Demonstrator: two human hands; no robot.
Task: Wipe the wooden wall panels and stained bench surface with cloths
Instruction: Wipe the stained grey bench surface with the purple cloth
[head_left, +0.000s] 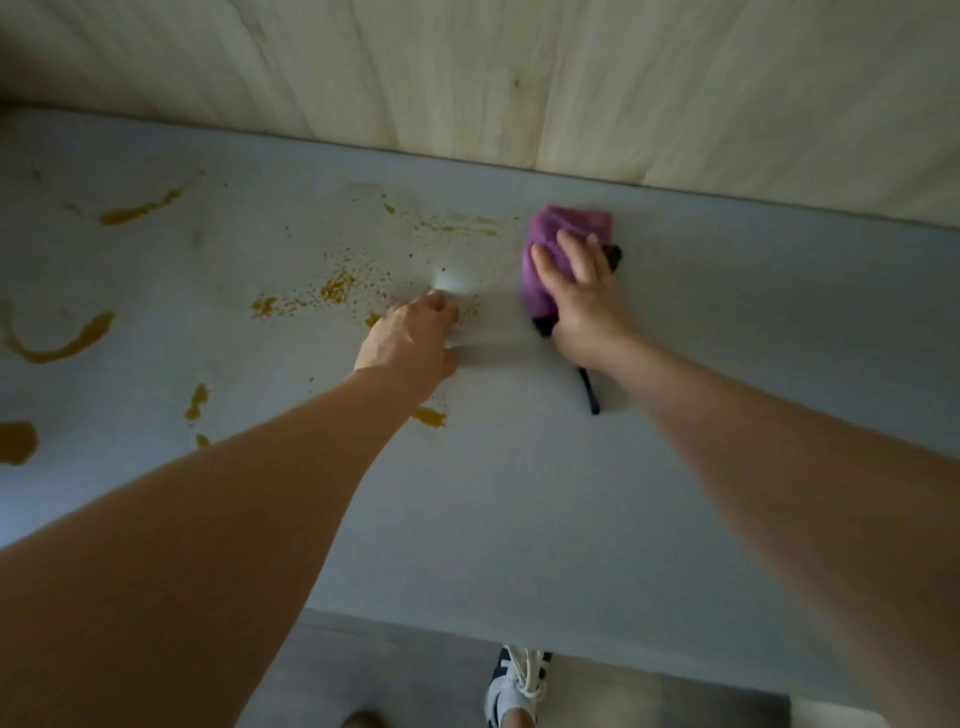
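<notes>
Head view looks down on a grey bench (519, 519) spattered with mustard-yellow stains (332, 288), pale wooden wall panels (519, 78) behind it. The right hand (579, 283) lies flat, fingers spread, pressing a purple cloth (561, 228) onto the bench near the wall. The left hand (410, 343) is loosely curled, braced on the bench; whether it holds a pale cloth is blurred. Nearly all the stains lie to the left of the cloth, so the wipe probably needs to sweep leftward, past the left hand.
</notes>
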